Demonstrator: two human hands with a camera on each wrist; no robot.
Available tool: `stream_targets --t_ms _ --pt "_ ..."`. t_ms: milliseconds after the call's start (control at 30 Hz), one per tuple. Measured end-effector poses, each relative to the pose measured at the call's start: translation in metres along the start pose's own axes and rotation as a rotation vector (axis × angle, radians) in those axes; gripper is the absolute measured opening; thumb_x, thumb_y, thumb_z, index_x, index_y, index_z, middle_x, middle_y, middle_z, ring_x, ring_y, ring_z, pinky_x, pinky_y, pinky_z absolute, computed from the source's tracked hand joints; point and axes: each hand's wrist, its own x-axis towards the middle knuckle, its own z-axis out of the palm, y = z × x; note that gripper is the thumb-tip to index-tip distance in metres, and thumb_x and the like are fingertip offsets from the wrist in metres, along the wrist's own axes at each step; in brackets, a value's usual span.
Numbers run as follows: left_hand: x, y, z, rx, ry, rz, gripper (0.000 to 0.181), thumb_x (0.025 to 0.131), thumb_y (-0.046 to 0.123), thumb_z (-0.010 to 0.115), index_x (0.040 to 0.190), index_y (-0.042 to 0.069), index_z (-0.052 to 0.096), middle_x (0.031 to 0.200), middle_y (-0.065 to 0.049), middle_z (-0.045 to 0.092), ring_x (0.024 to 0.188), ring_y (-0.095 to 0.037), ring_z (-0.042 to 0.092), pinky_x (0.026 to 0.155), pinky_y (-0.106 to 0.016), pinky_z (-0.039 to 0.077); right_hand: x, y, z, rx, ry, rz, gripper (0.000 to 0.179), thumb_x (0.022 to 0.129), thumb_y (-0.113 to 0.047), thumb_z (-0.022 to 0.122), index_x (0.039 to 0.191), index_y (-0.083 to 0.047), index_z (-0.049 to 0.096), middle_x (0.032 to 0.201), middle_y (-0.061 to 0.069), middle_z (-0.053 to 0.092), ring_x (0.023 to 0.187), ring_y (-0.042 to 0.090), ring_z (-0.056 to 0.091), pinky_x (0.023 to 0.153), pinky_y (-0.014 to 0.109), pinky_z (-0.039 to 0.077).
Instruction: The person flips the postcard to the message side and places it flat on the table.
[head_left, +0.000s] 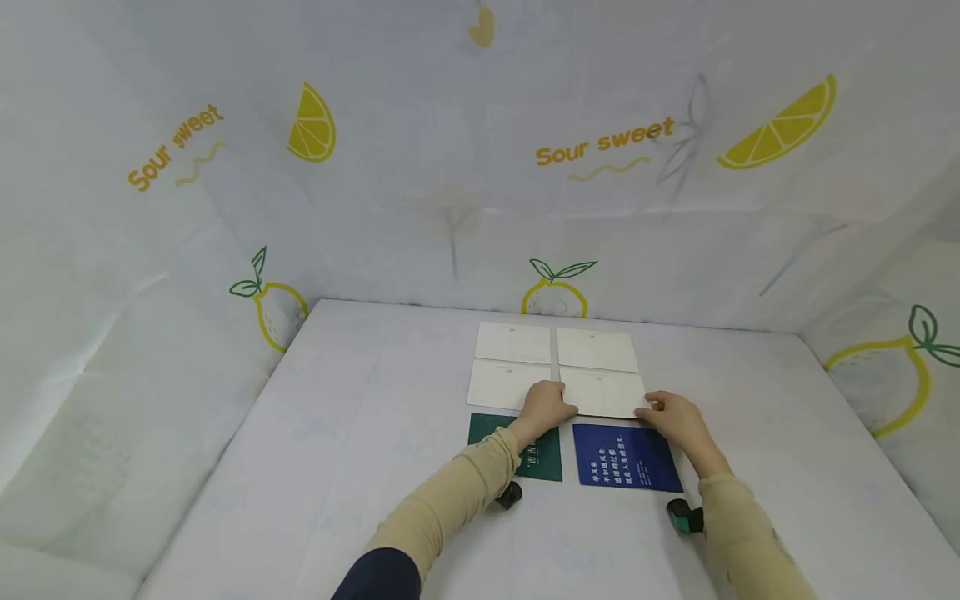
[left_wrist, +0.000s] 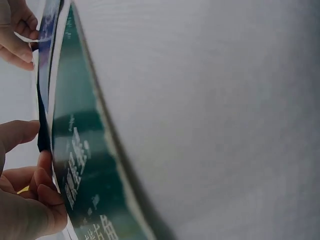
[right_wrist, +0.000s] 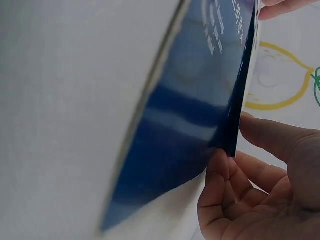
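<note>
Both hands hold a white card [head_left: 602, 393] at the near right of a block of white cards, one at each near corner. My left hand [head_left: 547, 407] pinches its left corner between thumb and fingers. At the right corner, my right hand [head_left: 677, 419] pinches it; the right wrist view shows the thumb on the pale face and a dark blue underside [right_wrist: 235, 115]. This near edge is tilted slightly up. Below the left hand lies a green card [head_left: 546, 467] with white writing, partly covered by that hand. A blue card [head_left: 626, 458] with white writing lies below the held card.
Three more white cards lie around the held one: far left [head_left: 513, 342], far right [head_left: 597, 349] and near left [head_left: 498, 383]. The white table [head_left: 337, 433] meets a lemon-printed backdrop [head_left: 420, 242] behind and at the sides. Black devices [head_left: 510, 496] sit at the wrists.
</note>
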Motion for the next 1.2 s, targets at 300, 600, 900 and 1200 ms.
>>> stream_targets --t_ms 300,600,900,1200 --pt "0.003 0.000 0.006 0.125 0.001 0.011 0.022 0.079 0.016 0.068 0.064 0.004 0.058 0.052 0.002 0.042 0.049 -0.008 0.035 0.045 -0.017 0.027 0.003 -0.003 0.000 -0.038 -0.021 -0.010 0.048 0.086 -0.017 0.060 0.119 0.016 0.048 0.108 0.034 0.057 0.094 0.042 0.056 0.083 0.052 0.047" --pt "0.002 0.005 0.005 0.225 -0.017 0.014 0.022 0.080 0.016 0.067 0.062 0.003 0.063 0.056 -0.004 0.058 0.052 -0.011 0.041 0.050 -0.019 0.030 0.002 -0.007 0.002 -0.083 -0.021 0.016 0.044 0.086 -0.014 0.060 0.118 0.014 0.048 0.101 0.032 0.056 0.089 0.038 0.055 0.077 0.050 0.048" --pt "-0.002 0.000 0.001 0.267 0.074 0.087 0.016 0.081 0.018 0.064 0.070 0.006 0.065 0.063 -0.004 0.059 0.059 -0.013 0.046 0.055 -0.020 0.031 -0.003 -0.009 0.005 -0.062 0.040 0.008 0.047 0.088 -0.019 0.057 0.120 0.013 0.048 0.101 0.031 0.052 0.087 0.037 0.051 0.077 0.051 0.046" --pt "-0.012 -0.007 -0.019 0.200 0.130 0.074 0.032 0.084 0.025 0.064 0.106 0.003 0.069 0.089 -0.010 0.069 0.078 -0.019 0.060 0.065 -0.023 0.044 -0.015 -0.026 -0.001 -0.040 0.084 -0.121 0.048 0.090 -0.026 0.057 0.121 0.011 0.051 0.101 0.031 0.057 0.087 0.038 0.055 0.075 0.049 0.048"
